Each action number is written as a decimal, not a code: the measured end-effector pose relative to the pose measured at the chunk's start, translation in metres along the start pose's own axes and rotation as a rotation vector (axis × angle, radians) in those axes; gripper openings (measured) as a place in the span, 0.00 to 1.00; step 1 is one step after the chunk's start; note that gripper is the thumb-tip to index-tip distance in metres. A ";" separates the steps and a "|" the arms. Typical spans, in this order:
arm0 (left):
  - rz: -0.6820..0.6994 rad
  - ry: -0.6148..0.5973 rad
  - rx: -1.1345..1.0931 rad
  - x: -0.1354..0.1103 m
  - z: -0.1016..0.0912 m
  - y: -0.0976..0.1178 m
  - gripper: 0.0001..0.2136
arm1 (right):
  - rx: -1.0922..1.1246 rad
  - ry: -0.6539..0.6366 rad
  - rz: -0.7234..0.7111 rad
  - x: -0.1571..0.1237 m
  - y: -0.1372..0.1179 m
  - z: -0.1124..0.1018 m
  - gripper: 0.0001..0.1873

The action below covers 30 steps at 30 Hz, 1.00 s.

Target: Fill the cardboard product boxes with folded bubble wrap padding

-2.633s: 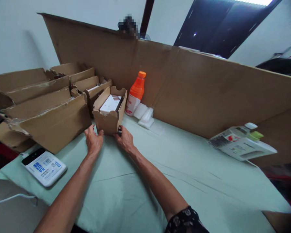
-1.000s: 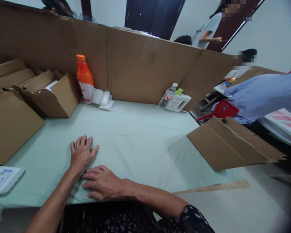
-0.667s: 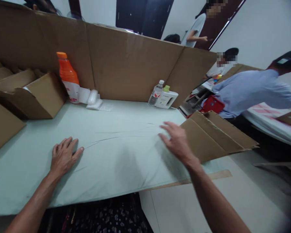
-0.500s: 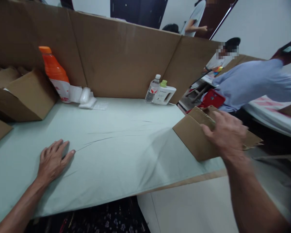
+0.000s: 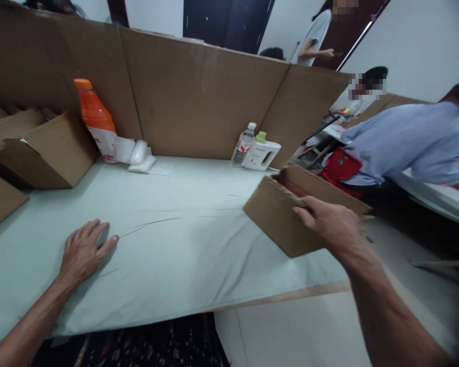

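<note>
My right hand (image 5: 331, 224) grips the near side of a flat-folded brown cardboard box (image 5: 279, 216), held over the right edge of the table (image 5: 183, 239). The box's flaps stick out behind my fingers. Resting flat on the pale green cloth at the lower left is my left hand (image 5: 84, 251), fingers spread and empty. Small folded cardboard boxes (image 5: 49, 153) stand in a row at the far left.
A tall cardboard screen (image 5: 199, 97) walls the back of the table. Against it stand an orange bottle (image 5: 95, 118), white packets (image 5: 137, 154), a clear water bottle (image 5: 243, 147) and a white jug (image 5: 263, 154). A person in a blue shirt (image 5: 409, 140) bends at the right.
Both hands left the small box at the left. My right hand reached right, took hold of the flat cardboard box and drew it toward the table. My left hand settled flat on the cloth.
</note>
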<state>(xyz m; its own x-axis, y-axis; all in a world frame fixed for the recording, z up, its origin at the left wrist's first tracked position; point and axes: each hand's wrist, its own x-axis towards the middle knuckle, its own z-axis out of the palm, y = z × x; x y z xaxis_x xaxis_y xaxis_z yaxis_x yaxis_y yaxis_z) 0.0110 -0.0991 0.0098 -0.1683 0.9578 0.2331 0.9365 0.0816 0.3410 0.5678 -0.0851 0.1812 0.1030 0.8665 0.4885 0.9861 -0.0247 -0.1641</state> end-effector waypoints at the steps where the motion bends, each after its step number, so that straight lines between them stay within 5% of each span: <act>1: -0.018 0.009 -0.044 0.000 -0.001 0.000 0.20 | -0.050 -0.071 -0.090 -0.004 -0.027 0.000 0.03; 7: -0.033 0.058 -0.355 -0.021 -0.011 0.005 0.29 | 0.202 -0.269 -0.536 -0.031 -0.189 0.002 0.05; 11: -0.020 0.014 -0.579 -0.052 -0.026 0.006 0.32 | 0.425 -0.229 -0.763 -0.044 -0.246 -0.012 0.08; 14: -0.048 0.020 -0.659 -0.066 -0.037 0.002 0.32 | 0.577 -0.015 -0.640 -0.041 -0.241 -0.016 0.09; 17: -0.047 0.015 -0.704 -0.068 -0.042 -0.001 0.33 | 0.759 0.082 -0.300 -0.034 -0.208 0.002 0.10; 22: 0.017 -0.079 -0.774 -0.050 -0.042 0.014 0.32 | 1.002 -0.279 0.233 -0.054 -0.166 0.068 0.21; 25: 0.043 -0.152 -0.803 -0.038 -0.038 0.027 0.29 | 1.092 -0.496 0.296 -0.081 -0.172 0.099 0.24; 30: -0.041 -0.152 -0.838 -0.025 -0.029 0.031 0.25 | 1.149 -0.500 0.320 -0.089 -0.202 0.125 0.19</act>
<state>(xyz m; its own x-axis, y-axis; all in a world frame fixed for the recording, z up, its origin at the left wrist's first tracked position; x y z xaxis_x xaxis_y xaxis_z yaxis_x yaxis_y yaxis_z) 0.0352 -0.1282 0.0407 -0.0981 0.9900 0.1014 0.3838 -0.0564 0.9217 0.3435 -0.0955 0.0638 0.0067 0.9992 -0.0401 0.2247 -0.0406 -0.9736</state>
